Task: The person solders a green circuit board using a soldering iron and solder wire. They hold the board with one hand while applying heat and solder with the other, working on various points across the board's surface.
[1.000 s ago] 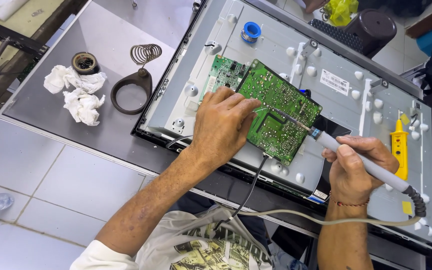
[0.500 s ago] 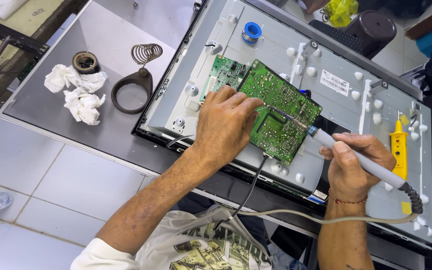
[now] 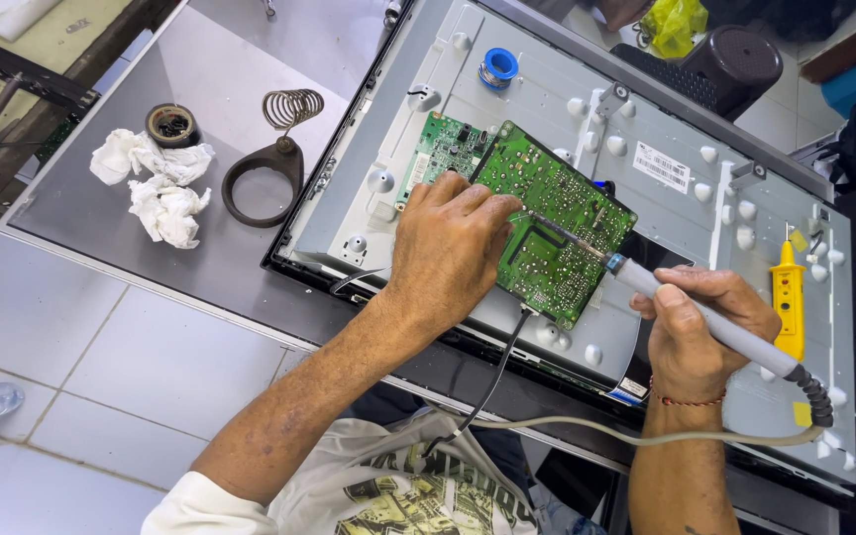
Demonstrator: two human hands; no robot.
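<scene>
A green circuit board (image 3: 562, 223) lies tilted on the grey metal back panel (image 3: 686, 198) of a flat screen. My left hand (image 3: 448, 248) rests on the board's left edge, fingers curled and pressing down on it. My right hand (image 3: 695, 332) grips a grey soldering iron (image 3: 715, 322) like a pen. Its thin metal tip touches the middle of the board. A smaller green board (image 3: 443, 149) sits just beyond my left hand.
On the dark sheet at the left lie crumpled white tissues (image 3: 156, 183), a black iron stand with a coil spring (image 3: 269, 163) and a small round tin (image 3: 170, 124). A blue solder spool (image 3: 497, 67) and a yellow tester (image 3: 790, 297) lie on the panel. The iron's cable (image 3: 587, 431) trails toward me.
Both hands keep their places. The iron's tip has shifted slightly along the board's middle, and the view has drifted a little.
</scene>
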